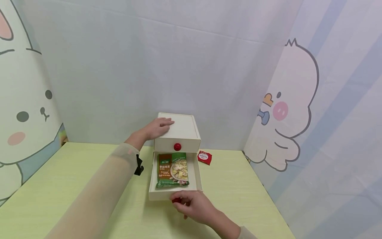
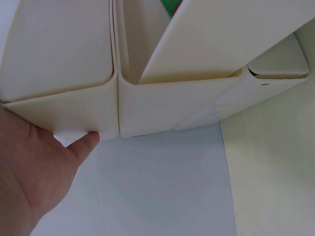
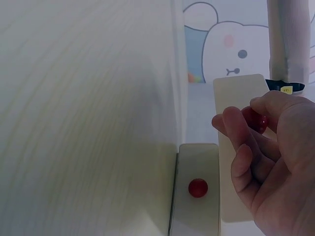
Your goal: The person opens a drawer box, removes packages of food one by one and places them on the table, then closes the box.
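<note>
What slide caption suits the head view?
Left hand on the cabinet, right hand pinching the red knob of the open lower drawer, food packet inside.

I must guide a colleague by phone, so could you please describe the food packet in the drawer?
Find the white drawer box on the pale green table. Its open drawer holds the food packet, lying flat. It is green and brown with a food picture, unlike the smaller red packet beside the box.

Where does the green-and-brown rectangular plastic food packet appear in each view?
Head: the packet lies below and left of centre, in the pulled-out cream plastic drawer.
Left wrist: only a green corner, apparently the packet's, at the top edge near the middle.
Right wrist: not in it.
Shared landmark: that drawer, seen in all three views.
</note>
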A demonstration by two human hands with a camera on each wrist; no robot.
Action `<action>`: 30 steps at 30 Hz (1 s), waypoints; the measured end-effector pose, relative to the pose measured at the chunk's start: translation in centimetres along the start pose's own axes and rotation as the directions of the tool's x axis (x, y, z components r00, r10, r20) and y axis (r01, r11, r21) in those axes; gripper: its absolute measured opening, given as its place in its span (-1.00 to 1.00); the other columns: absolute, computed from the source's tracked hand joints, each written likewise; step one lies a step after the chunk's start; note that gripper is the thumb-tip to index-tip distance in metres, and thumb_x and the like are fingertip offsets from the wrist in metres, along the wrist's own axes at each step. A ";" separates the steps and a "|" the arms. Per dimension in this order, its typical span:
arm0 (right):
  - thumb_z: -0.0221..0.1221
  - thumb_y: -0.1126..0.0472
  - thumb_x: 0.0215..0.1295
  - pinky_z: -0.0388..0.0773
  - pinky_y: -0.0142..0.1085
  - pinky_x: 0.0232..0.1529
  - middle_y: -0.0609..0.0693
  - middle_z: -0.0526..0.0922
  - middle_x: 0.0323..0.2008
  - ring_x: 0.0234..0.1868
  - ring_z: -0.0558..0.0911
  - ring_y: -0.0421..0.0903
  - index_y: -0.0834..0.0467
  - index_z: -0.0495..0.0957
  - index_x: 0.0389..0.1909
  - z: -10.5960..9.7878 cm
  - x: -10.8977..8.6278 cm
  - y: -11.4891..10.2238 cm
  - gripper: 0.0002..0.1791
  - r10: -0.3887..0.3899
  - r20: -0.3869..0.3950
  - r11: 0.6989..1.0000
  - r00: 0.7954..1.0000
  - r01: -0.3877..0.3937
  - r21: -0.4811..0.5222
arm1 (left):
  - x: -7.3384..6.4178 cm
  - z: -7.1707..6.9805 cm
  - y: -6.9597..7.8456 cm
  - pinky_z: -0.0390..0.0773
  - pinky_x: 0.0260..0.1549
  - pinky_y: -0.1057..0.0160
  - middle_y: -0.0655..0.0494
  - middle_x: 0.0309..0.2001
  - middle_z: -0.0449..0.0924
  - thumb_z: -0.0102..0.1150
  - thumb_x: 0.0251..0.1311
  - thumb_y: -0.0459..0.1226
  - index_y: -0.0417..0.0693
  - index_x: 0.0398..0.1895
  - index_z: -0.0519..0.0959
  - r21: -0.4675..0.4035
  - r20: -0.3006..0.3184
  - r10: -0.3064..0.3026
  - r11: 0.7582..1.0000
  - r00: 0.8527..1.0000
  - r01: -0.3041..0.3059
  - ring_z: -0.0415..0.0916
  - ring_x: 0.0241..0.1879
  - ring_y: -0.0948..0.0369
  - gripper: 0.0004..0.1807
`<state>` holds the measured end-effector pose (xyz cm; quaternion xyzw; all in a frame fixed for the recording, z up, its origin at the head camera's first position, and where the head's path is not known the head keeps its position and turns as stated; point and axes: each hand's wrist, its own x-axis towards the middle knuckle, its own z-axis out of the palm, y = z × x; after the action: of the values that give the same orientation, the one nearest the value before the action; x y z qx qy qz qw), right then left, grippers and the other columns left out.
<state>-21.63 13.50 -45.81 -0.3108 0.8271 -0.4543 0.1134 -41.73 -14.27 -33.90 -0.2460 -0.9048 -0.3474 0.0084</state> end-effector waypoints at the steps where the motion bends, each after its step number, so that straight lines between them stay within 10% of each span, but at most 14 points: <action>1: 0.35 0.22 0.55 0.72 -0.40 -0.51 0.18 0.85 -0.14 -0.53 0.64 -0.40 0.11 0.79 0.09 0.0 0.0 0.0 -0.80 0.000 0.000 1.000 1.000 0.000 0.001 | 0.0 0.0 0.0 -0.10 0.74 -0.32 -0.15 0.79 0.03 -0.29 0.74 -0.13 -0.06 0.74 0.26 0.003 0.001 0.000 1.000 1.000 0.000 -0.16 0.79 -0.22 -0.39; 22: 0.32 0.20 0.58 0.71 -0.43 -0.50 0.08 0.81 0.05 -0.46 0.64 -0.50 0.02 0.67 0.34 -1.1 -0.7 -0.2 -0.62 -0.098 0.136 0.989 0.986 0.112 -0.099 | -0.1 0.0 0.0 -0.11 0.74 -0.33 -0.13 0.79 0.04 -0.30 0.74 -0.12 -0.05 0.74 0.26 0.012 0.000 -0.006 1.000 1.000 0.006 -0.16 0.79 -0.21 -0.38; 30: 0.30 0.06 0.61 0.68 -0.55 -0.31 -0.30 0.83 -0.24 -0.42 0.58 -0.55 -0.09 0.76 0.25 -2.9 -1.0 -2.8 -0.71 -0.122 0.258 0.947 0.958 0.191 -0.259 | -0.1 -0.1 0.3 -0.09 0.74 -0.30 -0.13 0.79 0.03 -0.29 0.73 -0.14 -0.06 0.74 0.27 0.010 0.006 -0.008 1.000 1.000 0.008 -0.15 0.79 -0.20 -0.38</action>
<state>-21.04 14.98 -41.94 -0.4411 0.8361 -0.2990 0.1300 -41.55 -14.21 -33.65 -0.2436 -0.9074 -0.3423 0.0054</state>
